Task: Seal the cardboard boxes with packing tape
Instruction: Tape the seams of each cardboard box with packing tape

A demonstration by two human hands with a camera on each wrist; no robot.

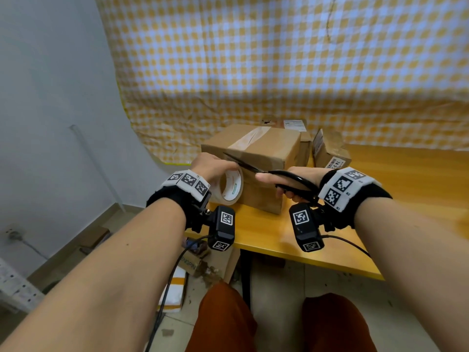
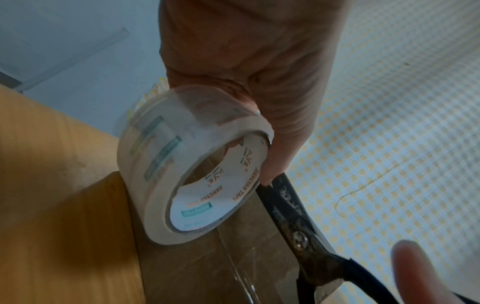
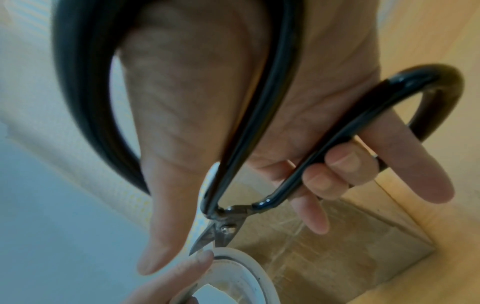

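Your left hand (image 1: 212, 165) grips the white roll of clear packing tape (image 1: 229, 186) against the near face of the brown cardboard box (image 1: 256, 158), which sits at the yellow wooden table's (image 1: 380, 224) left edge. Your right hand (image 1: 295, 182) grips black-handled scissors (image 1: 276, 175), blades open just beside the roll.

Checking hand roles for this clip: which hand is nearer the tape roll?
Left. The left hand grips the tape roll against the front of the cardboard box. The right hand is off to its right, holding the scissors, whose blades reach toward the roll.
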